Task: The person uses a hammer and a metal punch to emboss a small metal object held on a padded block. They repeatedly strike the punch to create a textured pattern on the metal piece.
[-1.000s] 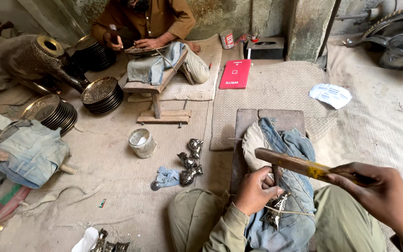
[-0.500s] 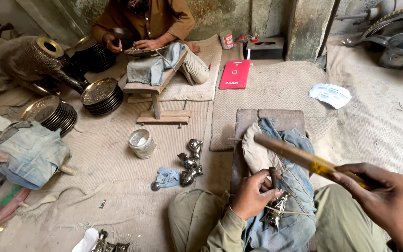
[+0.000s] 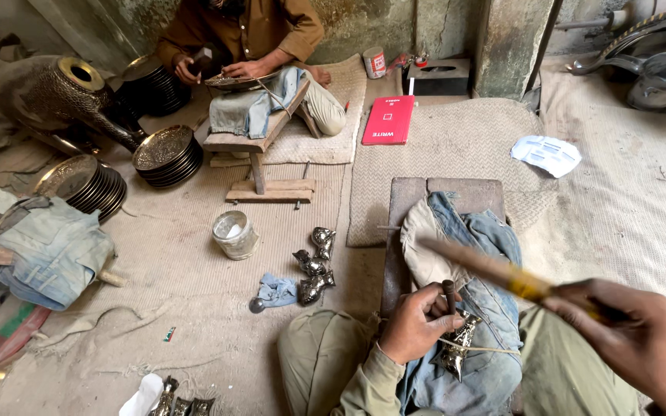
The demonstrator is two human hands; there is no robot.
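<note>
Soft, even daylight, weak shadows; my swinging stick (image 3: 495, 271) blurs, and the wide view bends at edges.

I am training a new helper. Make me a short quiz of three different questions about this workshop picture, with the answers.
1. True or false: the left hand pinches a dark punch upright over a small metal piece.
2. What does the right hand grip? A) wooden handle B) red book C) tin can
3. Fill in: the metal piece rests on folded ____ cloth.

Key: 1 true; 2 A, the wooden handle, blurred; 3 denim.
</note>
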